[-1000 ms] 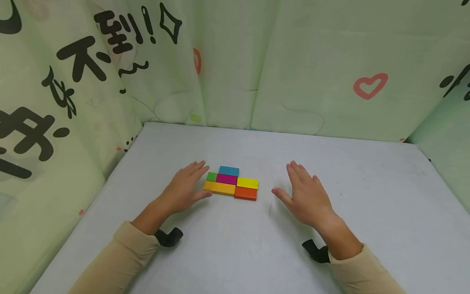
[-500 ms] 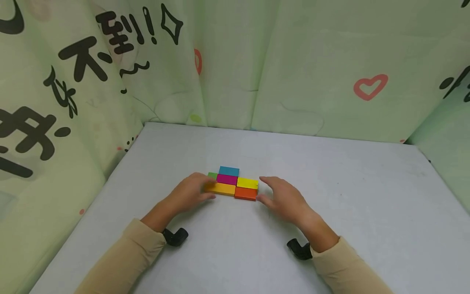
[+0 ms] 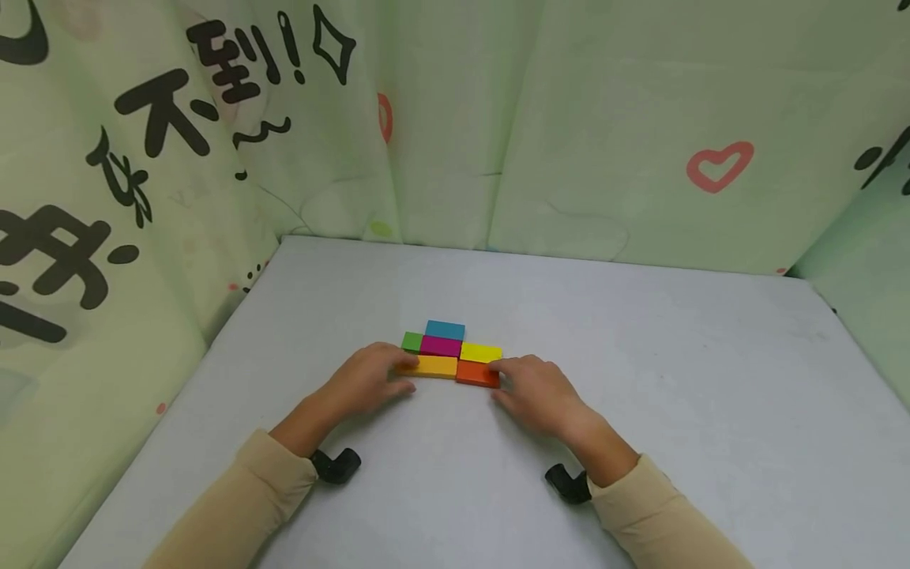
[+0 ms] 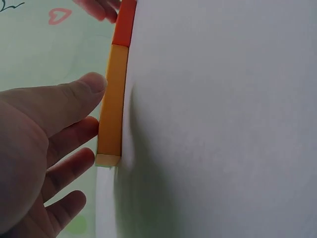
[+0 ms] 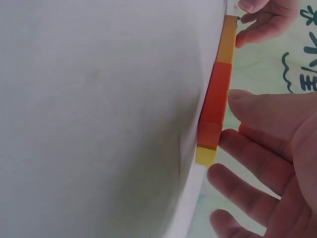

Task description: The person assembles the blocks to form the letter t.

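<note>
Several flat coloured blocks lie together on the table. An amber block [image 3: 435, 366] and an orange-red block [image 3: 475, 374] form the front row, end to end. Behind them are a green block [image 3: 411, 341], a magenta block [image 3: 441, 346] and a yellow block [image 3: 481, 352], with a blue block [image 3: 445, 329] farthest back. My left hand [image 3: 366, 378] is at the amber block's left end, fingertips at its edge. At the orange-red block's right end is my right hand [image 3: 536, 391], its thumb and index finger by the edge. Neither wrist view shows a clear pinch; the other fingers are spread.
The white table [image 3: 675, 395] extends around the blocks. A pale green curtain [image 3: 604, 134] with black characters and hearts hangs behind and on both sides. Black curved pieces sit at the left wrist [image 3: 336, 466] and the right wrist [image 3: 568, 484].
Both hands have come inward to the ends of the front row, the right hand travelling farther left. Their raised fingers have lowered. The blocks keep the same arrangement.
</note>
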### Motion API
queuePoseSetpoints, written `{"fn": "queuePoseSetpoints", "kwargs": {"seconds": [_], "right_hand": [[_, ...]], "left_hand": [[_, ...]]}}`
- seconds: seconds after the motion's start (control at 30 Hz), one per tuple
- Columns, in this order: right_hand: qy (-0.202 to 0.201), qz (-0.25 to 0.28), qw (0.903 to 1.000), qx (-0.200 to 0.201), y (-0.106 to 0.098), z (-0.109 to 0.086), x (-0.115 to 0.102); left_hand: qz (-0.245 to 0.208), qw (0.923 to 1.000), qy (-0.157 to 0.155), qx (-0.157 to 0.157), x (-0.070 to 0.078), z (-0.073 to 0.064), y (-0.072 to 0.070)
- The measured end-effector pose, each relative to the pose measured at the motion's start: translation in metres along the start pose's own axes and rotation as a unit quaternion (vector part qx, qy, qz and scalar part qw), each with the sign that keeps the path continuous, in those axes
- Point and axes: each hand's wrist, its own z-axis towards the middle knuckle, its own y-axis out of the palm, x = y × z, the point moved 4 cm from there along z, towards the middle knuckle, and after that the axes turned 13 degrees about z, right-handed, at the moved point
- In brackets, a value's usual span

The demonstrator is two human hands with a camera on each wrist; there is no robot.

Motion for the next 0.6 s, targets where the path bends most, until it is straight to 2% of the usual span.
{"fn": "queuePoseSetpoints", "kwargs": {"seconds": [0.1, 0.3, 0.6], "right_hand": [[-0.001, -0.002, 1.0, 0.005, -0.001, 0.0, -0.001], [0.002, 0.013, 0.9997, 0.02, -0.001, 0.001, -0.001], [0.019, 0.029, 0.9993, 0.015, 0.002, 0.003, -0.001]], "left_hand": [[-0.004, 0.9999, -0.011, 0.004, 0.001, -0.002, 0.0], [-0.045, 0.9985, -0.028, 0.015, 0.005, -0.003, 0.002], [-0.06, 0.9969, -0.038, -0.033, 0.011, -0.012, 0.005]]}}
